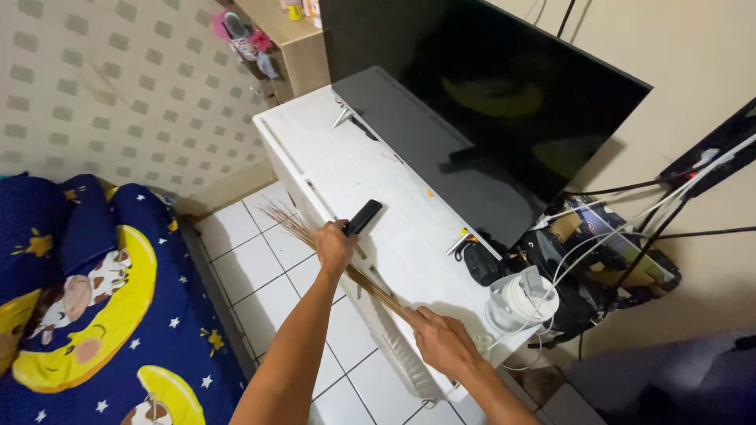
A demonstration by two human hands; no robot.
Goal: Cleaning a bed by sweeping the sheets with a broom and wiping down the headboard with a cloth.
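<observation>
Hands on a stick broom over the white surface

Fingers of the left hand are curled tight round two things at once: a black remote and the thin sticks of a stick broom. Grip is pressed shut, not spread. Right hand sits lower and nearer the camera, w/ fingers bent down over the other end of the sticks, holding them vs. the front edge of the surface. Can't tell if the thumb wraps all the way under.

Broom lies between the two hands. Its long line runs slanted, from the right hand up and away to the left hand, then past it. Loose tips fan out beyond the left hand, pointing up-left, out over the white floor tiles. So the fan end is nearer the left hand, the bunched end nearer the right.

Remote points the other way, up-right, away from the left hand & over the white surface.

Around them: a big dark TV stands on the surface, just behind the hands. A small white fan sits on the near right corner, close to the right hand, w/ a mess of cables beside it. A blue bed cover w/ moons and stars lies well off to the left, across the tiles.
</observation>
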